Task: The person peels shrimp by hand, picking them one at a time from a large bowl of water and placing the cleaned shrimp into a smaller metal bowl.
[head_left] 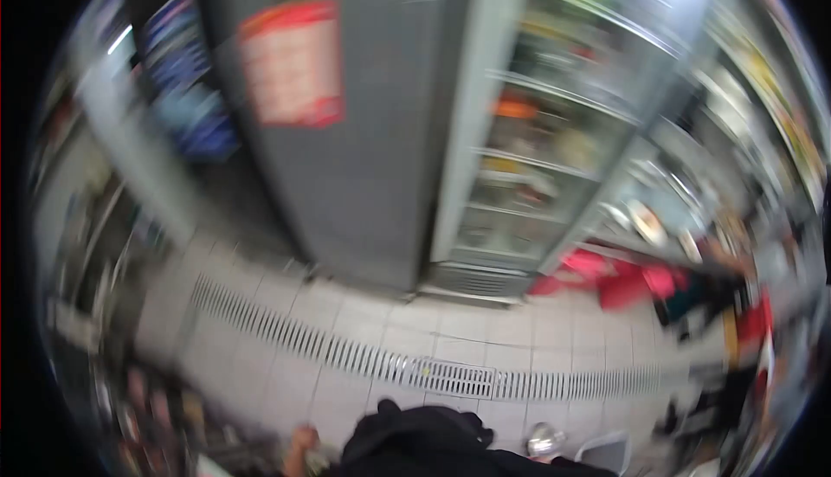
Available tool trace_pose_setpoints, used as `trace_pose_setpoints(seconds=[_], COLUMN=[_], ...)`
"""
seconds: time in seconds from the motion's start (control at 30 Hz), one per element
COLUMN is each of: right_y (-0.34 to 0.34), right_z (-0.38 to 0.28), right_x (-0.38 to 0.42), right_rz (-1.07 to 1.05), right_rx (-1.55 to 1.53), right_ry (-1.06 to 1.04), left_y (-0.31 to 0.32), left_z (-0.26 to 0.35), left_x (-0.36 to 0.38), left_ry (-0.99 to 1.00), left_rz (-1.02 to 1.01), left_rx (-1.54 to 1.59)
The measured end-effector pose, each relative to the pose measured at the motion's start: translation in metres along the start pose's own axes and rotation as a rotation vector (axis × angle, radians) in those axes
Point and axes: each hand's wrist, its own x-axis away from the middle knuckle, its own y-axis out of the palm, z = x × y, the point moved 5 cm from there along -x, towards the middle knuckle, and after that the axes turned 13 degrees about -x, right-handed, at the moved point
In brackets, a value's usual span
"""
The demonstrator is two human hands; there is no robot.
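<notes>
At the lower edge, left of my dark-clothed body, my left hand (303, 439) looks closed and is blurred. Something pale and greenish shows beside it, too smeared to name. On the other side, a shiny round metal bowl (544, 438) is near my body. Only a small part of my right hand (544, 458) shows at the bowl's near edge, apparently gripping it; most of the fingers are hidden. A pale grey, square-edged container (606, 453) is just right of the bowl.
A grated floor drain (346, 356) crosses the tiles ahead. Beyond stand a grey cabinet (372, 131) with a red-edged sheet (293, 66) and a glass-door fridge (537, 157). Red bags (623, 282) lie under the right counter. A person (792, 278) appears at far right.
</notes>
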Motion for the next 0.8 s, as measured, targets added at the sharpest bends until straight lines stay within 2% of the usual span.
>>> trace_pose_setpoints(seconds=[0.03, 0.07, 0.1, 0.13, 0.17, 0.23, 0.27, 0.33, 0.37, 0.4, 0.43, 0.47, 0.5, 0.53, 0.57, 0.6, 0.63, 0.67, 0.7, 0.73, 0.8], right_y=[0.064, 0.126, 0.184, 0.23, 0.279, 0.386, 0.453, 0.585, 0.649, 0.709, 0.768, 0.833, 0.892, 0.929, 0.989, 1.031, 1.075, 1.11, 1.132, 1.157, 1.187], right_z=[-0.025, -0.047, -0.064, -0.077, -0.092, -0.099, -0.105, -0.148, -0.163, -0.178, -0.191, -0.183, -0.184, -0.215, -0.207, -0.217, -0.209, -0.218, -0.235, -0.235, -0.252], right_x=[0.02, 0.05, 0.079, 0.106, 0.122, 0.153, 0.183, 0.234, 0.267, 0.312, 0.363, 0.392, 0.444, 0.527, 0.571, 0.642, 0.708, 0.789, 0.87, 0.946, 1.087], right_rz=[-0.218, -0.443, -0.638, -0.806, -0.931, -1.259, -1.199, -1.307, -1.209, -1.369, -1.553, -1.65, -1.608, -1.657, -1.832, -1.806, -1.79, -1.895, -1.938, -1.977, -2.074], right_rx=[0.161, 0.37, 0.559, 0.659, 0.666, 0.31, 0.035, 0.258, 0.532, 0.466, 0.345, 0.418, 0.55, 0.355, 0.37, 0.398, 0.443, 0.404, 0.487, 0.48, 0.515], right_ry=[-0.177, -0.437, -0.771, -1.086, -1.134, -0.427, 0.418, 0.168, 0.045, -0.03, -0.13, -0.176, -0.297, -0.39, -0.393, -0.445, -0.328, -0.347, -0.385, -0.174, -0.094], left_y=[0.038, 0.078, 0.063, 0.023, -0.033, -0.049, -0.05, -0.013, 0.004, 0.017, 0.03, 0.043, 0.074, 0.096, 0.1, 0.105, 0.112, 0.101, 0.069, 0.046, 0.052], left_z=[-0.031, -0.044, -0.047, -0.06, -0.074, -0.102, -0.12, -0.152, -0.169, -0.189, -0.2, -0.195, -0.193, -0.203, -0.19, -0.162, -0.158, -0.161, -0.167, -0.187, -0.19], left_x=[0.037, 0.067, 0.091, 0.108, 0.128, 0.154, 0.169, 0.188, 0.197, 0.208, 0.221, 0.225, 0.234, 0.25, 0.264, 0.263, 0.268, 0.278, 0.287, 0.297, 0.298], left_ry=[-0.529, -0.889, -1.112, -1.335, -1.363, -1.472, -1.495, -1.595, -1.649, -1.668, -1.757, -1.832, -1.881, -1.886, -1.888, -1.837, -1.874, -1.985, -2.264, -2.511, -2.543], left_rz=[0.087, 0.004, 0.115, 0.102, 0.269, 0.319, 0.415, 0.465, 0.505, 0.503, 0.54, 0.567, 0.61, 0.56, 0.87, 1.234, 0.933, 1.031, 1.002, 0.973, 1.344], left_rx=[0.822, 0.938, 0.846, 0.952, 1.033, 1.095, 1.111, 1.194, 1.255, 1.26, 1.399, 1.567, 1.744, 1.765, 2.148, 2.546, 2.612, 2.58, 2.344, 2.067, 2.178])
